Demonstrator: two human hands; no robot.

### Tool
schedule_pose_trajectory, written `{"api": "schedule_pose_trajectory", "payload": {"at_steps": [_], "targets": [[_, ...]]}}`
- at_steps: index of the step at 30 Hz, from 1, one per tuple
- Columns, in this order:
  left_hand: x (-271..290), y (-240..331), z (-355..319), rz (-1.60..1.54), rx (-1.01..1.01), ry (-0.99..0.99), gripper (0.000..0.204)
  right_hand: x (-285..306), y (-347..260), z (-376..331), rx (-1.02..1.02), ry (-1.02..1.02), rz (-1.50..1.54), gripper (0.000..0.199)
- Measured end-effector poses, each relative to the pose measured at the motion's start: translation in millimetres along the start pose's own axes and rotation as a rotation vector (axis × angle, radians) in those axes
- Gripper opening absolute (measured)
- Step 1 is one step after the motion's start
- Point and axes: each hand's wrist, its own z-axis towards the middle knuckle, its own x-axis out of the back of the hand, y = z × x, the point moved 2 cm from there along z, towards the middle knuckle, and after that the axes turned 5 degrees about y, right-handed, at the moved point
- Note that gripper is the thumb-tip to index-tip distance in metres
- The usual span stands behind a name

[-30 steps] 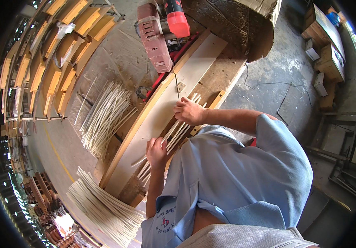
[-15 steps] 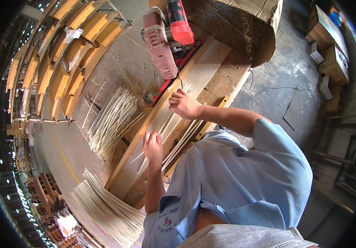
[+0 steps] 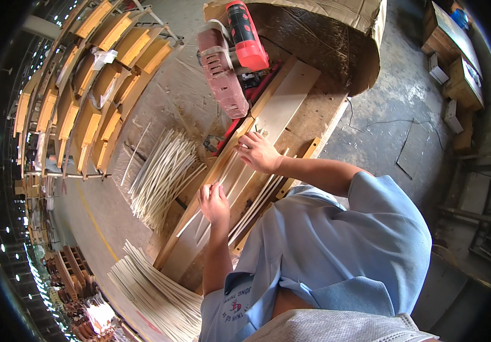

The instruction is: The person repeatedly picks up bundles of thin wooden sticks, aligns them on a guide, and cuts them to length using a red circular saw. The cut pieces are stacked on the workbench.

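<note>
Pinching a thin pale strip point(image 3: 187, 224) near the middle of the frame, the left hand point(image 3: 214, 204) has its fingers curled close together, and the strip's lower end juts past them toward the lower left. Up and to the right, the right hand point(image 3: 259, 153) is drawn in narrow on the same strip farther along, its fingertips partly hidden. The strip slants over a long pale board point(image 3: 294, 94), which runs from right of the upper middle down toward the lower left, on a wooden bench point(image 3: 319, 105). A few loose strips point(image 3: 257, 205) lie just right of the board, beside the light blue shirt point(image 3: 336, 245). Left of centre is a heap of pale strips point(image 3: 168, 171); a neater bundle point(image 3: 154, 290) fans out at the lower left. At the top middle, a red and black handle point(image 3: 248, 37) sits next to a dusty pink slotted housing point(image 3: 222, 74), with brown cardboard point(image 3: 365, 17) to their right. Rows of yellowish wooden pieces point(image 3: 88, 126) fill the upper left.
</note>
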Motion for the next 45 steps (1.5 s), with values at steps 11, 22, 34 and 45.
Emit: {"api": "schedule_pose_trajectory", "payload": {"at_steps": [11,22,34,45], "targets": [[-7.1,-0.5,2.1,0.011,-0.021,0.006,0.014,5.5,-5.0,-14.0,-0.099,-0.143,-0.093,0.048],[-11.5,3.0,0.4,0.145,0.009,0.021,0.015,1.9,-5.7,-24.9,-0.089,-0.316,-0.11,0.071],[-39.2,39.8,26.0,0.073,-0.254,-0.089,0.032,2.8,-4.6,-24.1,-0.101,-0.248,-0.063,0.07],[-44.3,49.4,33.1,0.095,-0.29,-0.205,0.05,2.6,-0.9,-21.8,-0.101,-0.191,-0.027,0.06]]}}
